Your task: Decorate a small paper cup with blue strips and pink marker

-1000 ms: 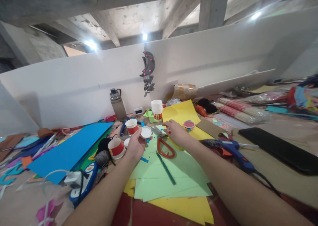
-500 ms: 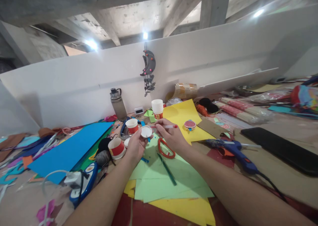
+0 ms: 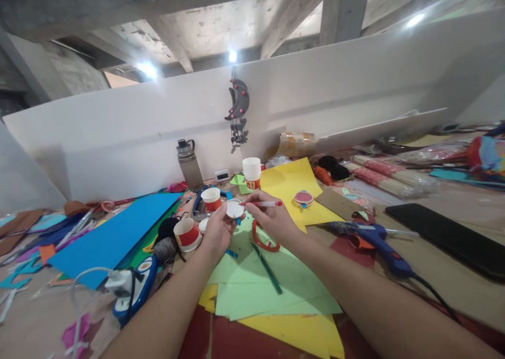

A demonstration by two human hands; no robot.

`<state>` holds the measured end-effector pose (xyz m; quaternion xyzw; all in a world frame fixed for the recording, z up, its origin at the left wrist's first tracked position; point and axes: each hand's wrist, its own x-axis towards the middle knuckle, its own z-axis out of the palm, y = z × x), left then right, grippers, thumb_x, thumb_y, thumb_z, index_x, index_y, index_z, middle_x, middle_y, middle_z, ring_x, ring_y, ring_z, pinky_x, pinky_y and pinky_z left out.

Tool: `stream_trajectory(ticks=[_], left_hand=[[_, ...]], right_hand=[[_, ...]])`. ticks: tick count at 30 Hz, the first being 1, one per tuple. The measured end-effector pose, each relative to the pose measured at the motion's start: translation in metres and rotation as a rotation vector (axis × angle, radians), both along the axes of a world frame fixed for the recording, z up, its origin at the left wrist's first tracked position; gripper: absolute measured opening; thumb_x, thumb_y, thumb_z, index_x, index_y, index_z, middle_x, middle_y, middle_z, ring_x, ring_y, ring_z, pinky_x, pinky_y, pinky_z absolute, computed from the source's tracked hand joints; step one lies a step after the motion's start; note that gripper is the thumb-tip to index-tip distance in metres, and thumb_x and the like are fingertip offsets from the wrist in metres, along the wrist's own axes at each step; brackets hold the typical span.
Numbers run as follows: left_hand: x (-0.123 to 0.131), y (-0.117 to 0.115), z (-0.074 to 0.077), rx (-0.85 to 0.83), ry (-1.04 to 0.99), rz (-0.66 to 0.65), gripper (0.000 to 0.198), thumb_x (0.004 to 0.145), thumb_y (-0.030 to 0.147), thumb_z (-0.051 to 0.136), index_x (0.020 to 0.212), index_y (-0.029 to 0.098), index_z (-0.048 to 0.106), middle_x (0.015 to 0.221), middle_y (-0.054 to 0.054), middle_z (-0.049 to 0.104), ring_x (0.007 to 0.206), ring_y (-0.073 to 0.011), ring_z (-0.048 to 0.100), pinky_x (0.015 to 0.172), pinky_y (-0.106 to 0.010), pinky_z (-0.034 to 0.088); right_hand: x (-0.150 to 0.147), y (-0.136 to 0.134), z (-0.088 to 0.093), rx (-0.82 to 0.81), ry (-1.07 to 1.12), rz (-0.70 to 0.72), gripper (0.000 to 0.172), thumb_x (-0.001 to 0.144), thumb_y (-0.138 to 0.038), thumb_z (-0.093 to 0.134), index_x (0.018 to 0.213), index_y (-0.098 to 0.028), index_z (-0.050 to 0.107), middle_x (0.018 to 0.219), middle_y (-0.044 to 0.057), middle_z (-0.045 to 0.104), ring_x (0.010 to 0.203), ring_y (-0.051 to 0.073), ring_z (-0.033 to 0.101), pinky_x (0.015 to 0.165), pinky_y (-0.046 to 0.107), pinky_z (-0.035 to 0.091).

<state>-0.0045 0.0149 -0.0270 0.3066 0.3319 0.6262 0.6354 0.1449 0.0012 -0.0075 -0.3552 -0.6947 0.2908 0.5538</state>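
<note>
My left hand [image 3: 216, 232] is closed around a small white round cup base [image 3: 234, 209], held up over the green paper sheets [image 3: 260, 285]. My right hand [image 3: 270, 218] pinches a white pen with a red cap [image 3: 263, 203], its tip pointing at the white piece. Red-handled scissors [image 3: 263, 239] and a green pencil [image 3: 268, 269] lie on the paper just under my right hand. Red and white paper cups [image 3: 188, 235] [image 3: 211, 199] stand close to my left hand.
A blue glue gun [image 3: 381, 240] with its cord lies to the right, beyond it a black flat panel [image 3: 450, 238]. A blue sheet [image 3: 114, 235], a power strip [image 3: 134, 288], a water bottle [image 3: 188, 164], stacked cups [image 3: 251, 172] and yellow paper [image 3: 290, 182] crowd the table before a white board wall.
My right hand picked the red-capped pen up off the table and brought it to the white piece in my left hand. The view shifted slightly.
</note>
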Motion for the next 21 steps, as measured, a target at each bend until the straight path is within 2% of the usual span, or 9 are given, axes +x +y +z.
stream_trajectory(ticks=[10,16,21], left_hand=[[0.0022,-0.0037,0.0052,-0.07,-0.018,0.002,0.018,0.086,0.024,0.052,0.091,0.01,0.063,0.081,-0.007,0.071,0.065,-0.0134,0.066,0.055,-0.02,0.054],[0.0024,-0.0035,0.007,-0.096,-0.061,-0.006,0.018,0.085,0.023,0.052,0.092,0.011,0.064,0.079,-0.006,0.071,0.067,-0.0139,0.067,0.055,-0.02,0.054],[0.0009,0.0006,0.0019,-0.033,-0.059,-0.028,0.021,0.085,0.024,0.051,0.095,0.01,0.063,0.088,-0.01,0.071,0.08,-0.0203,0.067,0.069,-0.032,0.056]], right_hand=[[-0.0005,0.0004,-0.0026,0.017,-0.042,-0.013,0.013,0.085,-0.03,0.051,0.087,-0.02,0.06,0.08,0.001,0.065,0.071,0.013,0.06,0.067,0.026,0.046],[-0.0004,-0.0022,0.0013,0.024,-0.052,-0.018,0.013,0.085,-0.028,0.05,0.087,-0.019,0.06,0.082,0.001,0.065,0.073,0.014,0.06,0.068,0.026,0.046],[0.0063,0.0057,-0.0006,0.123,-0.096,-0.201,0.016,0.087,-0.025,0.046,0.093,-0.019,0.06,0.092,0.004,0.063,0.087,0.016,0.058,0.08,0.028,0.044]])
